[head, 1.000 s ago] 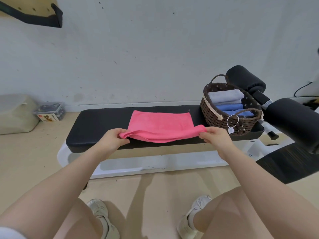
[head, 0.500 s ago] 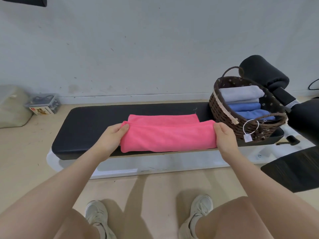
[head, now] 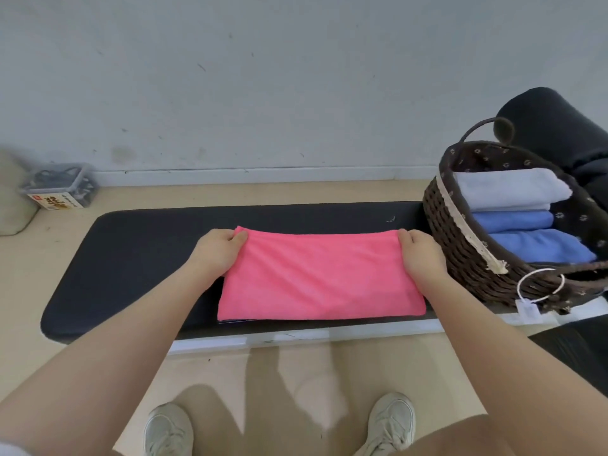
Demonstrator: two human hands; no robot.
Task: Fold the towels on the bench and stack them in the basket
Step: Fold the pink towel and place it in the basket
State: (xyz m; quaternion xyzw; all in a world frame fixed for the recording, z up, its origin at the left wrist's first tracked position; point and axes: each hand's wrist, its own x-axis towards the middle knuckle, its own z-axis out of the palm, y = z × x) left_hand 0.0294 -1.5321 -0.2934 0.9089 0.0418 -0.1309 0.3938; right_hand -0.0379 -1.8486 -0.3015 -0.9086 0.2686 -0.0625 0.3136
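A pink towel (head: 319,278) lies folded in half on the black bench (head: 138,251), its folded edge toward me. My left hand (head: 218,250) pinches the towel's far left corner. My right hand (head: 421,255) pinches the far right corner. Both hands hold the doubled edges down at the towel's far side. A dark wicker basket (head: 460,255) stands on the bench's right end, right beside my right hand. Inside it lie a folded white towel (head: 506,189) and two folded blue towels (head: 539,245).
A wall runs close behind the bench. Black padded rollers (head: 559,126) stand behind the basket at the right. A clear plastic box (head: 61,187) and a pale bag sit on the floor at the left. My shoes (head: 167,429) are on the floor below the bench.
Both hands carried the towel's near edge up and over to the far edge, so the towel now lies folded in half. The view tilted down and closer.
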